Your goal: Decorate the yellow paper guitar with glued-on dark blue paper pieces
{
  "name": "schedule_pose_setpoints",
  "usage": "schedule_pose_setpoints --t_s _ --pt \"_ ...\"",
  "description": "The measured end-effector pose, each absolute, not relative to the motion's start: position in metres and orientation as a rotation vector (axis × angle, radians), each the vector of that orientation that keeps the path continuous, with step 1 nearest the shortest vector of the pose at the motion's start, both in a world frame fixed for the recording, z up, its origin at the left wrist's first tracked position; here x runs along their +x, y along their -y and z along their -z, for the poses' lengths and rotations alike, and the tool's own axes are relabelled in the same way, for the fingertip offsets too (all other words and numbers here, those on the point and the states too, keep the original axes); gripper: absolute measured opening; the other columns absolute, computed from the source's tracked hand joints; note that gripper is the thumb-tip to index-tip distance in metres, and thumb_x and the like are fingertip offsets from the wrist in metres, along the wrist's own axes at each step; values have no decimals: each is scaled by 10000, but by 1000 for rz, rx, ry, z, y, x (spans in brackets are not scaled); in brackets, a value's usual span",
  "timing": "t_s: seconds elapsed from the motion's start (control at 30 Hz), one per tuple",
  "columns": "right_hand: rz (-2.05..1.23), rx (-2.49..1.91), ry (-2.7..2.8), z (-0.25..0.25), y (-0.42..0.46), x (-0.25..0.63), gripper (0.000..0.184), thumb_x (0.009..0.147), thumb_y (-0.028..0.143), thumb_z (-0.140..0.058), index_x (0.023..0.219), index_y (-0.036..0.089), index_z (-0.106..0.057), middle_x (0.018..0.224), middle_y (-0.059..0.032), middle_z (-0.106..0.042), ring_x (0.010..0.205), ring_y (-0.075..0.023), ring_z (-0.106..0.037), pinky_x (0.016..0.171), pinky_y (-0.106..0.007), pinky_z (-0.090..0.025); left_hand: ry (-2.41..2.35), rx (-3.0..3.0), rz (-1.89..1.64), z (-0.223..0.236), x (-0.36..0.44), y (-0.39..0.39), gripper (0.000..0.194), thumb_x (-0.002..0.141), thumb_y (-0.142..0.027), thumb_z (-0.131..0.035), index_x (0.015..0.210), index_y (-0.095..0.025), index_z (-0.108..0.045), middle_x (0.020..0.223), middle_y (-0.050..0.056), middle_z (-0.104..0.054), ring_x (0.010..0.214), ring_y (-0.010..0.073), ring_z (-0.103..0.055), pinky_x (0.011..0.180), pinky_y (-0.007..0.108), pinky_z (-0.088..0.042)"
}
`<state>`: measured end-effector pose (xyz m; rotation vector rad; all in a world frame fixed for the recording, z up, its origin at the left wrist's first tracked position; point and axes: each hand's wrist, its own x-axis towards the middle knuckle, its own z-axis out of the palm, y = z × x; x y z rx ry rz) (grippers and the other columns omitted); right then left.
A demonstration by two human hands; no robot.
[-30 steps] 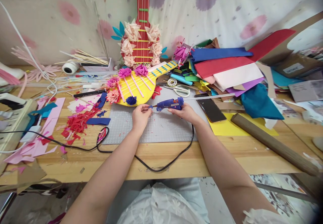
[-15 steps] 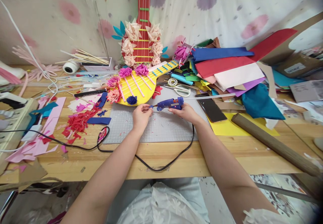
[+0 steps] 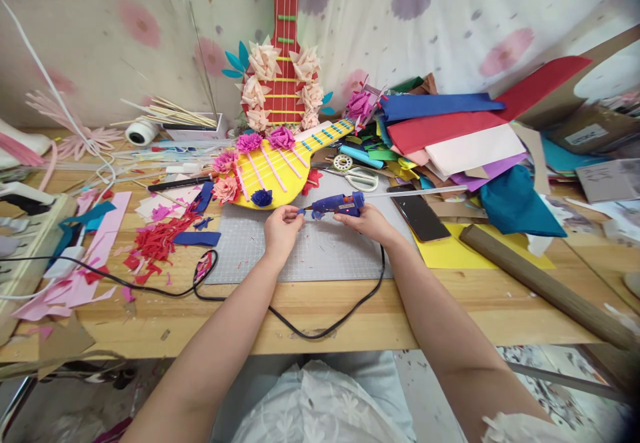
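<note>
In my right hand [image 3: 369,222] is a blue glue gun [image 3: 337,205], its nozzle pointing left and a long clear glue stick [image 3: 420,191] running out of its back. My left hand [image 3: 283,228] pinches a small blue paper piece [image 3: 301,211] at the nozzle tip. Just behind the hands lies a yellow paper guitar [image 3: 275,180] with pink strips, pink and magenta flowers and one dark blue paper flower [image 3: 261,198]. Under both hands is a grey cutting mat [image 3: 320,256]. The gun's black cord [image 3: 320,335] loops in front of the mat.
A red guitar [image 3: 284,90] with pale flowers stands against the curtain. Red paper scraps [image 3: 163,240] and a blue strip [image 3: 197,238] lie left. To the right are a phone [image 3: 419,214], scissors [image 3: 361,178], a brown tube [image 3: 540,283] and stacked coloured paper [image 3: 445,130].
Almost nothing differs. Both hands hold the glue gun and the small blue paper piece in the same places; the whole view has shifted very slightly.
</note>
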<state>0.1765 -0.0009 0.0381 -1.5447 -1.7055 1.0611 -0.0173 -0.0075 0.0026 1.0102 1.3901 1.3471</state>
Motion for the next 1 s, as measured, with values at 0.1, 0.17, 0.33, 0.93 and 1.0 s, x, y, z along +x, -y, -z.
schedule_pose_setpoints --t_s 0.1,0.17,0.33,0.93,1.0 --pt "-1061 -1546 1698 -38 1 176 410 617 558 -672 780 183 -641 594 5 -558 590 -140 -497 573 -271 -397 -1388 1015 -1344 -2 -17 8 106 658 -158 -636 748 -164 -583 635 -7 -615 578 136 -636 570 255 -503" --pt "-1060 -1536 1695 -38 1 175 403 616 554 -674 770 184 -636 592 5 -556 580 -135 -489 563 -268 -394 -1384 1027 -1346 -2 -18 8 104 659 -159 -637 747 -163 -584 639 -6 -617 587 135 -639 577 253 -503" --pt "-1127 -1496 1640 -35 -1 176 398 613 575 -667 689 191 -593 553 11 -524 497 -105 -424 477 -249 -355 -1383 1041 -1353 -2 -18 8 101 657 -172 -651 735 -166 -586 640 -6 -618 587 130 -635 583 252 -506" --pt "-361 -2015 1488 -12 -35 202 628 689 679 -510 961 125 -631 887 -149 -640 843 -283 -592 733 -382 -423 -1194 1074 -1779 -66 -52 12 170 670 -279 -681 764 -180 -578 703 -12 -629 634 115 -649 605 226 -536" --pt "-341 -2020 1532 -11 -34 202 647 694 681 -505 993 117 -613 922 -157 -631 875 -286 -582 746 -383 -424 -1253 1039 -1771 -74 -70 10 187 656 -276 -687 763 -178 -570 690 -21 -609 620 106 -635 572 217 -535"
